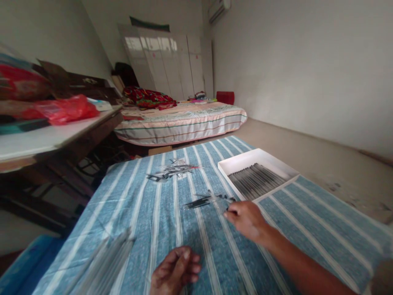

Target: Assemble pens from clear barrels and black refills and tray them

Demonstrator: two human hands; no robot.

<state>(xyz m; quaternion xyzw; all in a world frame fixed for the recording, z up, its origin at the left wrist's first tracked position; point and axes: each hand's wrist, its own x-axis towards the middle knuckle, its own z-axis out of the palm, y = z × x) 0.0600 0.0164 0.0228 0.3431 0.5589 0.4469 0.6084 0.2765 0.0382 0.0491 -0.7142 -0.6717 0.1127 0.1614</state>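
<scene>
My right hand (247, 220) reaches to the near right end of a small pile of thin black and clear pieces (202, 200). Its thumb and forefinger are pinched together beside a small dark bit, too small to name. Low in the middle, my left hand (176, 270) hovers over the cloth, fingers loosely curled and slightly apart, with no object visible in it. Beyond the pile stands a white open box (238, 159) holding a row of slim black pen-like sticks (257, 180). Grey, see-through tubes (106, 262) lie blurred at the lower left.
Another heap of dark and clear slender parts (175, 171), one red-tipped, lies farther back on the blue striped cloth (147, 221). A side table (61, 137) with a red plastic bag (67, 110) stands left. Behind are a bed (184, 125) and a wardrobe (172, 61).
</scene>
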